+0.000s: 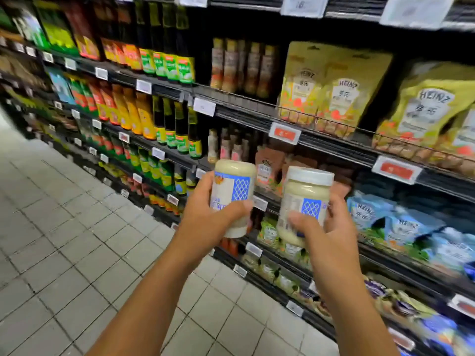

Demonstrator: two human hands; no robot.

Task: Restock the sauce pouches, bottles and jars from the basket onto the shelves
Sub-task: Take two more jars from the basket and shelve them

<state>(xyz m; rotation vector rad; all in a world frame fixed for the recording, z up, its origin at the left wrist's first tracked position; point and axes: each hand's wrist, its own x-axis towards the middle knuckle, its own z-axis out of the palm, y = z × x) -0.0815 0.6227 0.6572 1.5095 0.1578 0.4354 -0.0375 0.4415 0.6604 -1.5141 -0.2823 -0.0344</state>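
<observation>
Holding two cream-filled jars mid-frame before the shelves (334, 147): left hand (205, 214) grip wrapped around the left jar (232, 194), apparently upside down; right hand (331, 227) grip clamped on the white-lidded right jar (304, 201). Yellow Heinz pouches (334, 93) sat upper right.

Reaching both bare forearms forward toward the shelves (334, 147), left hand (205, 214) and right hand (331, 227) each gripping a jar, fingers curled, side by side.
</observation>
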